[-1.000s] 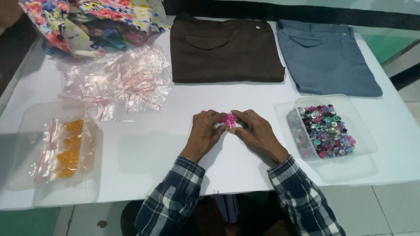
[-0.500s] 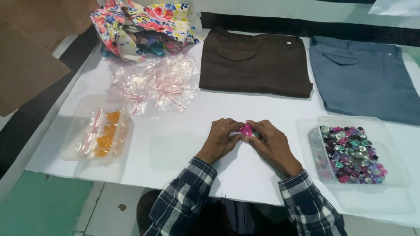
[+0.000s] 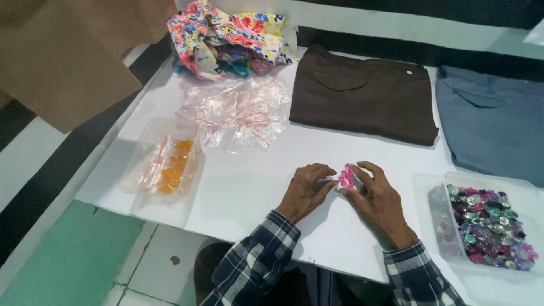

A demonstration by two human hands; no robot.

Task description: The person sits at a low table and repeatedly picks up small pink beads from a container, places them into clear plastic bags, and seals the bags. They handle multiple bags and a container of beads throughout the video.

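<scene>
My left hand and my right hand rest on the white table, fingertips together. Between them they pinch a small bunch of pink beads, possibly inside a tiny clear bag. To my right stands a clear plastic tray full of mixed coloured beads. To my left a second clear tray holds small bags of orange beads.
A heap of small clear zip bags lies at the back centre. Behind it are floral fabric, a folded brown garment and a folded blue-grey garment. A brown board stands past the table's left edge, with floor below.
The head camera has swung left and down, so everything has drifted right in the view. Both hands stay together on the pink beads at the same place on the table.
</scene>
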